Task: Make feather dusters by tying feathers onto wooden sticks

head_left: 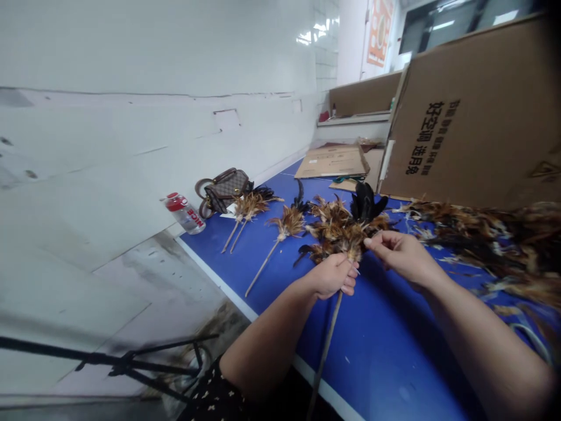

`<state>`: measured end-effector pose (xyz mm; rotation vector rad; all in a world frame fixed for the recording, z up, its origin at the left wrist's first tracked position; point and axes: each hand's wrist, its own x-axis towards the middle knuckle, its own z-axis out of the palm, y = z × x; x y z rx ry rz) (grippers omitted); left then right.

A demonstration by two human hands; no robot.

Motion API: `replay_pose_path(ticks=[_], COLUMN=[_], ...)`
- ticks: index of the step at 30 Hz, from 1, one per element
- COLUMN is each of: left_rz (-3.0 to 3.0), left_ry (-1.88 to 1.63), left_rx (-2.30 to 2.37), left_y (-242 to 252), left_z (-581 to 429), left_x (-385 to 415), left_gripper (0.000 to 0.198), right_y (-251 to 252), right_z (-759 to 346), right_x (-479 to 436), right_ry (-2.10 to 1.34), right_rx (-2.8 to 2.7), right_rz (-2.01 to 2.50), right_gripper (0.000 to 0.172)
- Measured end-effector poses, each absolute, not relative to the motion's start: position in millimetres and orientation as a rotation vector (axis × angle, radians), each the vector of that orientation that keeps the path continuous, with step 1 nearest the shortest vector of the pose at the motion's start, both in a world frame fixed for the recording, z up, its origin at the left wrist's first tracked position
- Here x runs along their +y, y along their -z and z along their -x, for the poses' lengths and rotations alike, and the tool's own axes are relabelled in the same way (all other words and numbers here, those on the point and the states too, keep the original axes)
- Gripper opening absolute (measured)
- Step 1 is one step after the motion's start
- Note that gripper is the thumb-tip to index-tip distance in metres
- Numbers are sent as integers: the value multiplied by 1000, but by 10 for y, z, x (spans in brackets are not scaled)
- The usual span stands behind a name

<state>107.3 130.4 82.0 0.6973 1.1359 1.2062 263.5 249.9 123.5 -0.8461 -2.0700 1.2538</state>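
Observation:
My left hand (332, 276) is closed around a thin stick (326, 345) just under a tuft of brown and black feathers (344, 225), holding a half-made feather duster above the blue table (385, 351). My right hand (401, 252) pinches at the base of that tuft, fingers pressed together at the feathers. The stick slants down toward the table's near edge.
Several finished small dusters (245, 213) lie farther back on the table. A loose feather pile (495, 240) spreads on the right. A plastic bottle (184, 212) and a patterned handbag (225, 188) sit by the wall. Large cardboard boxes (473, 111) stand behind. A black stand (127, 362) is at lower left.

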Motion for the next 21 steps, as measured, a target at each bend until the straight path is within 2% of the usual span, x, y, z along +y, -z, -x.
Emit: replay_pose_path(ticks=[5,9,14,17,21], left_rz=[-645,-654,-663,-672,-682], left_ry=[-1195,-1188,-1171,-1165,-1157], left_rx=[1151,1090,1041,1028,1007], left_y=[-795,-813,-830,-822,-807], left_z=[-1086,-1112,-1158,-1204,-1256], left_x=[1324,1281,1227,1215,1216], left_gripper=[15,14,19,23,19], right_y=[-1582,-1792,-1659,-1408,-1017], right_z=[-3113,-3549,-4102,-4416,-4688], right_x=[2676,2694,2564,2458,2334], right_ry=[-1038,-887,-767,-628,-675], right_rx=[-2119,-2108,-2217,-2328,-2389], right_rz=[997,1152,1274,1310,1342], right_gripper=[68,73,80,73,46])
